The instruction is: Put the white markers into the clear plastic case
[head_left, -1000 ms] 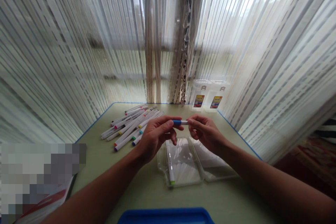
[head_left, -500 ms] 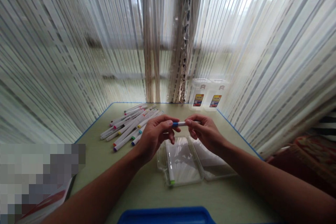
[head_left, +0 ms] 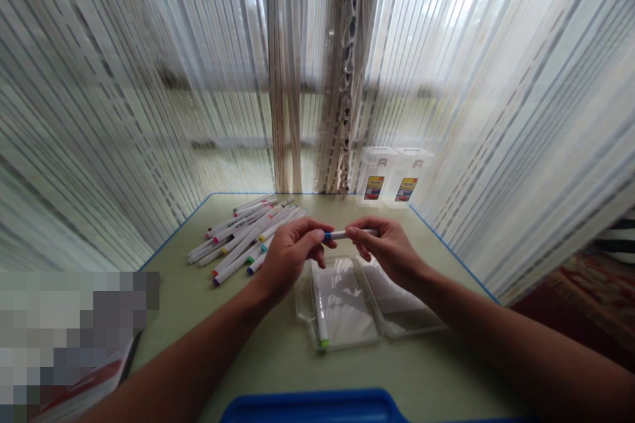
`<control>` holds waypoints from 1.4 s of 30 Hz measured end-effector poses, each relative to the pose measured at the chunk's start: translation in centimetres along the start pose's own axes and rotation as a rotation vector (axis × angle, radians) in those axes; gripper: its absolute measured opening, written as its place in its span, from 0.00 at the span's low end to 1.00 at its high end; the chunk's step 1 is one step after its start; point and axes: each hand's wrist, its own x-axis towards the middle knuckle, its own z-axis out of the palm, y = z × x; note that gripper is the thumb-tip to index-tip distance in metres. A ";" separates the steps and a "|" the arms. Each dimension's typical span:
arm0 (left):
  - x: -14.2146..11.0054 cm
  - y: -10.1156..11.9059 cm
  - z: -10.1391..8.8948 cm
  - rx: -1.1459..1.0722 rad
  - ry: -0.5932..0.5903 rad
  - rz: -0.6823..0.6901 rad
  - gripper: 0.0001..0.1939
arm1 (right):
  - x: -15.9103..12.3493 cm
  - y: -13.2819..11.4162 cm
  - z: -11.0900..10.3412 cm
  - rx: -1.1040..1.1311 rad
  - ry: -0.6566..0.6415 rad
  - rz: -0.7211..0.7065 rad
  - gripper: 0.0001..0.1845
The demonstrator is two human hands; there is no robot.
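Note:
Between my two hands a white marker [head_left: 339,235] with a blue end lies level above the table. My left hand [head_left: 296,244] pinches its blue end between thumb and fingers. The other end is gripped by my right hand [head_left: 381,242], which covers part of the barrel. Below them an open clear plastic case [head_left: 350,330] lies flat, its two halves side by side. One white marker with a green end [head_left: 321,320] rests along the left side of the case's left half. A heap of white markers [head_left: 243,238] with variously coloured ends is spread left of my left hand.
Two clear plastic cases [head_left: 391,175] with coloured labels stand upright at the table's back right. A blue object [head_left: 312,406] sits at the near edge of the green table [head_left: 268,357]. String curtains [head_left: 223,79] hang behind. A pixelated patch hides the lower left.
Both hands keep hold of the marker, which has barely moved. The whole view has shifted very slightly; the cases and the heap of markers stay in place.

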 end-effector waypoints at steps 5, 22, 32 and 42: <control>0.2 -0.2 0.0 0.372 0.083 0.029 0.15 | 0.1 -0.2 -0.1 -0.267 0.045 0.003 0.16; -0.1 -0.4 0.0 0.488 -0.031 0.074 0.17 | 0.0 0.0 -0.4 -0.591 0.056 -0.091 0.17; 0.5 -0.8 -0.5 0.540 0.114 0.131 0.13 | 0.0 -0.1 -0.2 -0.533 0.077 -0.108 0.19; 0.6 -0.6 -0.6 0.491 0.086 0.136 0.13 | -0.1 -0.4 0.1 -0.344 0.070 -0.071 0.17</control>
